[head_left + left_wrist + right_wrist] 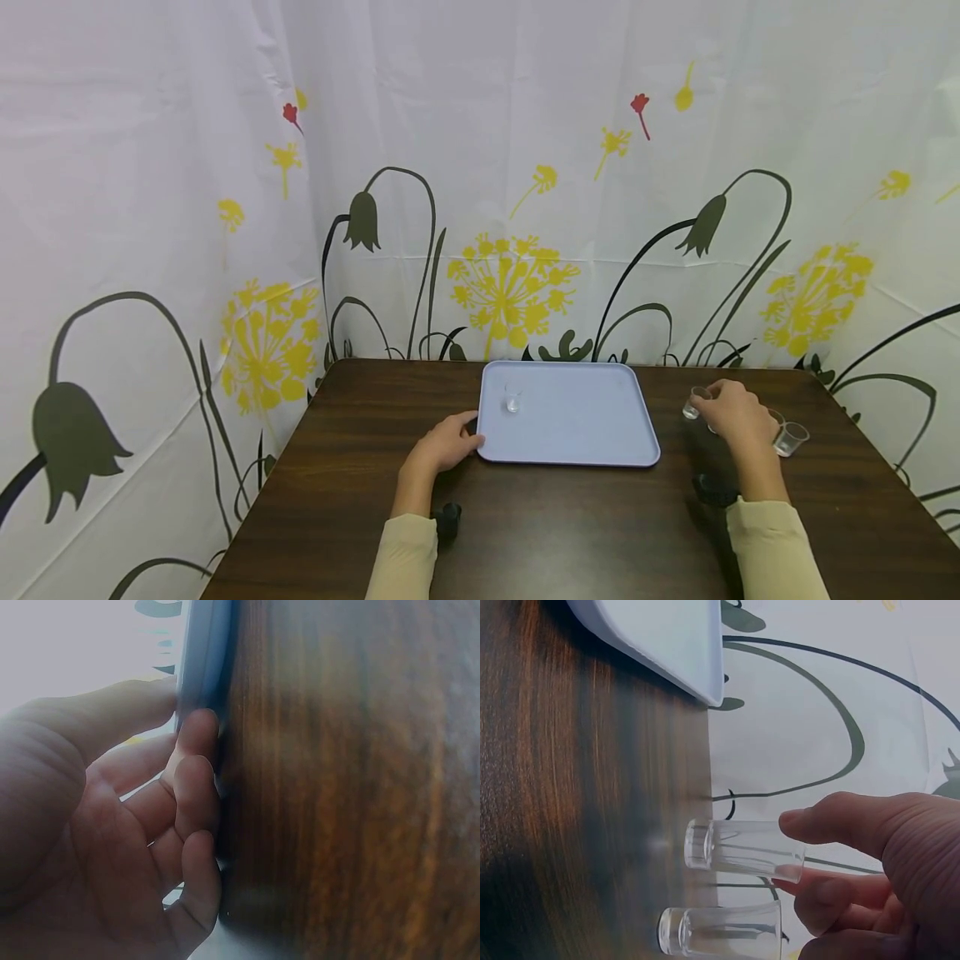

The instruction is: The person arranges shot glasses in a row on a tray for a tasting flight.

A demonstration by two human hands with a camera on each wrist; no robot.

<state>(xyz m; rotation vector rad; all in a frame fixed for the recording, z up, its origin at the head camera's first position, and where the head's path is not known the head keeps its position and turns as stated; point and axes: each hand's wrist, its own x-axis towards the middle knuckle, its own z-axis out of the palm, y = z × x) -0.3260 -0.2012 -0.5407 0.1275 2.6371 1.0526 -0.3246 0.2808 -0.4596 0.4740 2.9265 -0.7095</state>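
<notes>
A: Right hand?
B: Right hand (737,412) pinches a glass (754,849) at its rim, thumb plus finger. It's right of the tray (581,421). Can't tell if the base touches the table (570,533).
A: Left?
B: Left hand (446,443) grips the tray's left edge, near half, between thumb and fingers.
A: Other glasses?
B: One glass on tray (512,402), left side. Rightmost glass (792,438) upright on the table, just right of the right hand. More partly hidden behind that hand.
</notes>
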